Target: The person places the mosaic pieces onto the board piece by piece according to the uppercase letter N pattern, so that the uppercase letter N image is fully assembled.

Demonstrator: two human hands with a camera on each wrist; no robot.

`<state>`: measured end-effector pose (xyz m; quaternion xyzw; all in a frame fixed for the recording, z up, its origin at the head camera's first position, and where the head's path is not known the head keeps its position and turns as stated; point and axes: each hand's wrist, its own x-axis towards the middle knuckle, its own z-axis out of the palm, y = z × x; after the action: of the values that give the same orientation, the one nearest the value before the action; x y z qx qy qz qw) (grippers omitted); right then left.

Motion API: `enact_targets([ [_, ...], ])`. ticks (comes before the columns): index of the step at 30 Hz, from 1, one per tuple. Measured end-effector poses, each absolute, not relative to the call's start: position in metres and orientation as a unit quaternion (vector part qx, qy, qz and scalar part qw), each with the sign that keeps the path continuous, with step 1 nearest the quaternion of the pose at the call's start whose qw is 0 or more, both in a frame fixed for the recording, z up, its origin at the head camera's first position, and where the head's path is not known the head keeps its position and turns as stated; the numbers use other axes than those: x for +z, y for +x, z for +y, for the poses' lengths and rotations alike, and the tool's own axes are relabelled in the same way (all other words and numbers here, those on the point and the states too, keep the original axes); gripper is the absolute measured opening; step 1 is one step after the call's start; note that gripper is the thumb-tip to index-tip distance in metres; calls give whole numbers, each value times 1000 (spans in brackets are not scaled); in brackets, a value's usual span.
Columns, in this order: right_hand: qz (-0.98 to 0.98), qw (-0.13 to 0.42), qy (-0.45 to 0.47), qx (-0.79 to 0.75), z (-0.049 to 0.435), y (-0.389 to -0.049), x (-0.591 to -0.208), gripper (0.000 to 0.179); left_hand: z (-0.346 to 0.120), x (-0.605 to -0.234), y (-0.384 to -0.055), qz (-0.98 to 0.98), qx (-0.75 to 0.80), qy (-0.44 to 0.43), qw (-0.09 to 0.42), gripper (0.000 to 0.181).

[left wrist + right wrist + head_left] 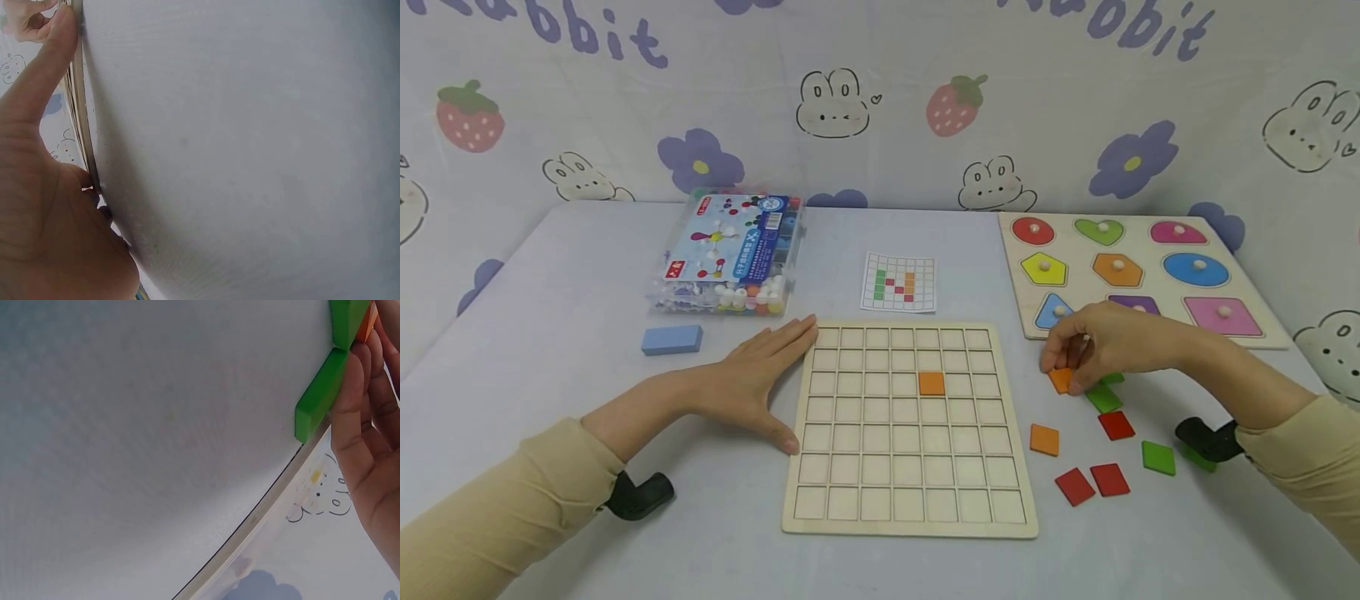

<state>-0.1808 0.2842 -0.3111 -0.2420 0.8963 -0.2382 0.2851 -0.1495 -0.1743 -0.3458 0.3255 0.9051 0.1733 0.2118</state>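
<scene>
A wooden grid board (910, 530) lies in the middle of the table, with one orange square tile (932, 383) in a cell of its upper half. My left hand (741, 383), fingers straight and thumb spread, touches the board's left edge. To the right of the board, my right hand (1112, 337) pinches another orange tile (1061, 381) between thumb and fingers. Green tiles (1103, 398) lie under and beside that hand; one green tile (320, 397) shows close to its fingers in the right wrist view. Nearer me are a loose orange tile (1044, 440), red tiles (1110, 479) and another green tile (1158, 457).
A small pattern card (898, 282) with coloured squares lies behind the board. At back left stands a clear plastic box (722, 242) of beads, a blue block (672, 340) in front of it. A knobbed shape puzzle (1078, 267) occupies the back right, partly behind my right hand.
</scene>
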Motion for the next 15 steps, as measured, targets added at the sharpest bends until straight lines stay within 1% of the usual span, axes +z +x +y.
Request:
enact_targets([
  [15,903,271,-244,-226,281,-179,-308,26,-174,-346,-150,905,174,327,210,134],
])
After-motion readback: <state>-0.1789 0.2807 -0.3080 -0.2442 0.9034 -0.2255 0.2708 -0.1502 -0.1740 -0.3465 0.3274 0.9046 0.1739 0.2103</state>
